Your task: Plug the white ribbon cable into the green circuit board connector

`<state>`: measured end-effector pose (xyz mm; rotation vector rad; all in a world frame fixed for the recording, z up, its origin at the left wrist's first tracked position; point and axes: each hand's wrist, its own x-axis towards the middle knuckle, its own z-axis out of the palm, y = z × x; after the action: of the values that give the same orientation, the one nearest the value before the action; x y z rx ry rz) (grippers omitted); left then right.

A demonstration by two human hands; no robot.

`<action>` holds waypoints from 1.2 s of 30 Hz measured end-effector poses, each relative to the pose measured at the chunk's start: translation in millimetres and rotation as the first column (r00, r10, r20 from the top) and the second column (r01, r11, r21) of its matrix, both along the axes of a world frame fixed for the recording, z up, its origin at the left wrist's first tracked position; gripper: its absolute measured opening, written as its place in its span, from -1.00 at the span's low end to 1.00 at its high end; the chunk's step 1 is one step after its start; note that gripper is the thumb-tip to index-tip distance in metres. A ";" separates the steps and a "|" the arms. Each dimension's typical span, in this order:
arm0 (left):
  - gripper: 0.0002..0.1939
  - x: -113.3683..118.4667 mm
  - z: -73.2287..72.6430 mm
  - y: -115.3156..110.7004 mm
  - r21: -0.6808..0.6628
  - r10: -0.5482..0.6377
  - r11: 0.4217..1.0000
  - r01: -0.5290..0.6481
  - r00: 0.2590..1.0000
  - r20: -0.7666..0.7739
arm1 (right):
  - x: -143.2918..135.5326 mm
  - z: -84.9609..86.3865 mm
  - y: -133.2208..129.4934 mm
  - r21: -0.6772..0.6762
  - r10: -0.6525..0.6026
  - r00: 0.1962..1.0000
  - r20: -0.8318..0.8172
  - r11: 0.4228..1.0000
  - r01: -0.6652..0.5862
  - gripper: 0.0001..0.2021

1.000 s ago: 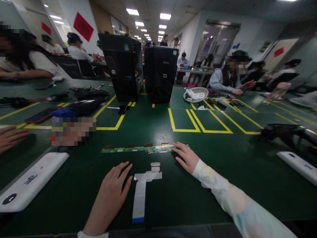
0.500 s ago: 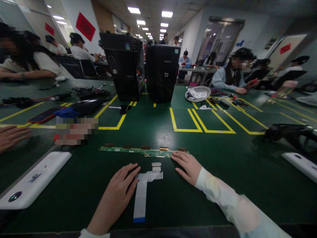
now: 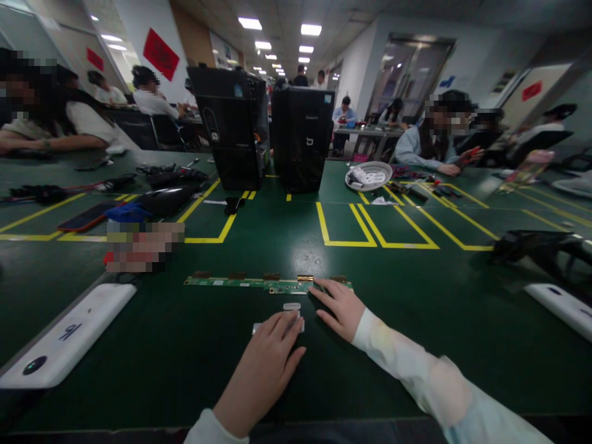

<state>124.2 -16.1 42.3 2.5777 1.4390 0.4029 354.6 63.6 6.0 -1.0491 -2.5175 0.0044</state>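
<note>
A long, narrow green circuit board [image 3: 240, 283] with brown tabs along its far edge lies across the table. My right hand [image 3: 340, 305] rests with fingers apart on the board's right part, a fingertip near a shiny gold tab. Nearer to me, my left hand [image 3: 271, 351] lies palm down over a white flat ribbon cable [image 3: 256, 328], covering most of it. The cable's small connector end [image 3: 291, 306] shows just beyond the left fingertips. Neither hand is gripping anything.
Two black computer towers [image 3: 303, 139] stand at the back. A white basket [image 3: 369, 176] with small parts is right of them. White devices lie at left [image 3: 69, 333] and right [image 3: 562, 308]. Black cables and a blue item [image 3: 127, 213] are at left. Several people sit around.
My left hand has moved right, from beside the ribbon cable to on top of it, hiding its long strip. My right hand has slid slightly left along the board. A hand at the far left is gone.
</note>
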 end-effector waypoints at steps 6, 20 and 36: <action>-0.53 5.1 -8.2 1.1 0.047 0.001 0.999 -0.002 1.000 0.019 | -3.0 -2.2 2.1 -0.044 -0.010 0.999 0.035 0.999 0.011 -0.51; -0.52 16.0 -15.3 3.4 0.134 0.051 0.990 -0.046 0.998 -0.029 | -1.4 2.5 -5.9 -0.084 -0.011 0.998 0.070 0.996 0.017 -0.50; -0.50 12.1 -17.9 7.5 0.098 0.000 0.995 0.000 1.000 0.001 | -1.7 4.3 -9.0 -0.099 0.000 1.000 0.030 0.995 0.003 -0.49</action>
<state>136.3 -8.6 24.5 2.6527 1.4534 0.4865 352.9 54.6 10.3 -1.0975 -2.5662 0.1149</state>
